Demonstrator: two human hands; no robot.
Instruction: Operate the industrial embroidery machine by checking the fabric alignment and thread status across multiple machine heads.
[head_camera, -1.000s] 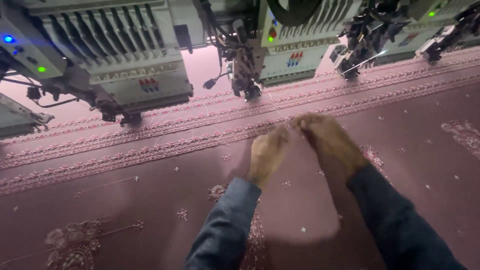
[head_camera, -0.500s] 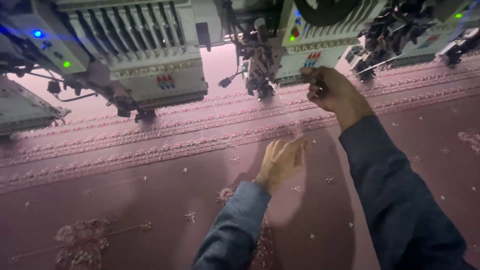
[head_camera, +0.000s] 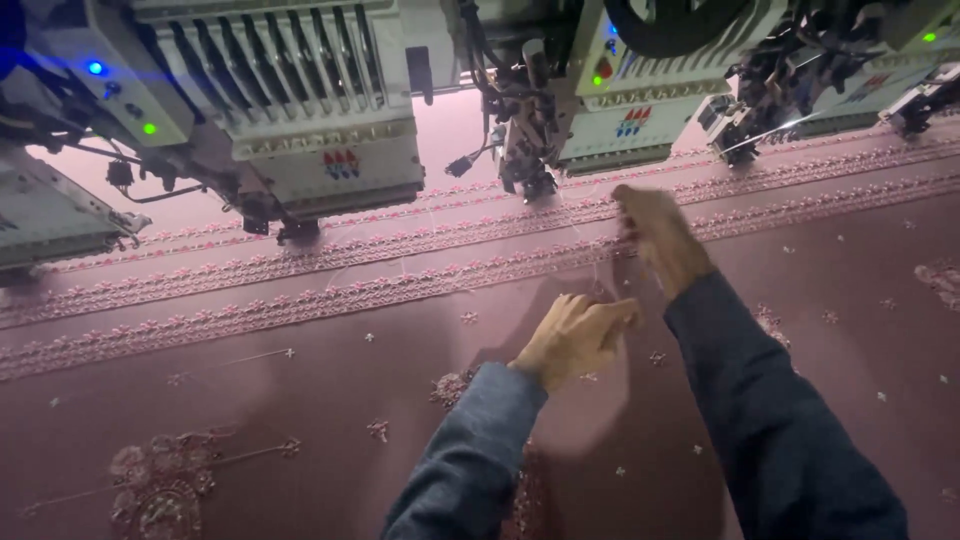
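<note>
Head view looks down on a wide stretch of dusky pink fabric (head_camera: 250, 400), and both hands are out over it. Left hand (head_camera: 578, 335) hovers low above the cloth, fingers curled loosely together, fingertips pointing toward the embroidered border bands (head_camera: 330, 290). Right hand (head_camera: 655, 235) sits farther out, right over those border bands, fingers bunched close as if pinched; it is blurred, so I cannot tell what, if anything, sits between them. A thin pale thread (head_camera: 597, 265) runs down from just beside the right hand toward the left hand's fingertips. Both sleeves are grey-blue. Beyond the border bands hangs the row of embroidery machine heads: the big white head (head_camera: 300, 110) with its rack of needle bars stands to the left of the hands, and the needle assembly (head_camera: 525, 140) of the next head hangs just beyond the right hand. Small stitched flower motifs (head_camera: 160, 480) dot the fabric on the near side of the bands.
</note>
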